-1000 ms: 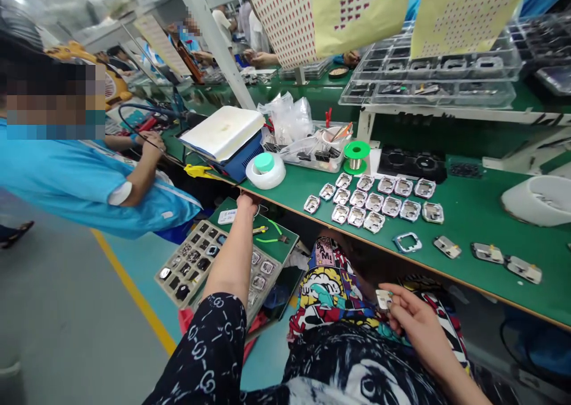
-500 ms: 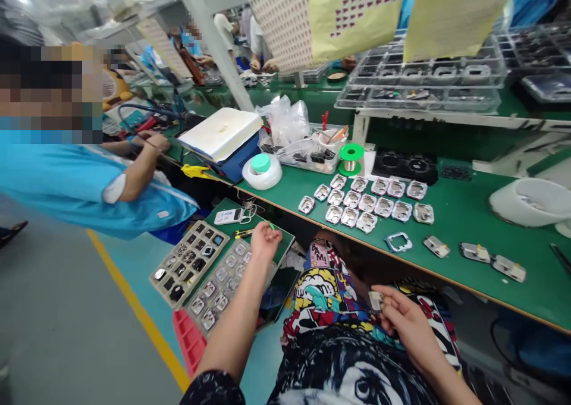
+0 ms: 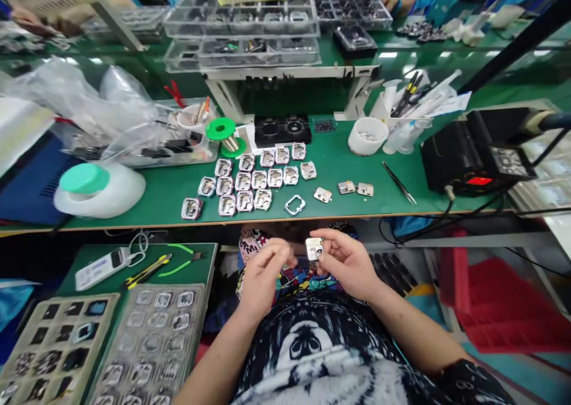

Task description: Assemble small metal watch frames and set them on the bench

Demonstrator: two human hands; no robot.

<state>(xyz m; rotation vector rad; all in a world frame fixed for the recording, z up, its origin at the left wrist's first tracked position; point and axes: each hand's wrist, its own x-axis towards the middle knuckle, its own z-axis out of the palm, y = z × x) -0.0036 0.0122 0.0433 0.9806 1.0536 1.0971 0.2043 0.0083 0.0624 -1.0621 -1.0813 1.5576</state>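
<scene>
My right hand [image 3: 348, 261] pinches a small square metal part [image 3: 314, 248] in front of my lap, just below the green bench edge. My left hand [image 3: 263, 274] hovers beside it with fingers curled together, fingertips close to the part; whether it holds anything is unclear. On the bench above lie several rows of similar silver metal parts [image 3: 250, 182], an empty square frame [image 3: 295, 204] and three loose parts [image 3: 345, 188].
Two trays of parts [image 3: 151, 339] lie on a low green shelf at my left with a yellow knife [image 3: 147, 268]. On the bench stand a white dish with teal lid [image 3: 96, 188], green solder spool [image 3: 222, 132], tweezers [image 3: 398, 183], white cup [image 3: 367, 136] and black soldering station [image 3: 473, 152].
My left hand came back from the low shelf at my left to my lap beside the right hand. My head turned right, so the bench now fills the view.
</scene>
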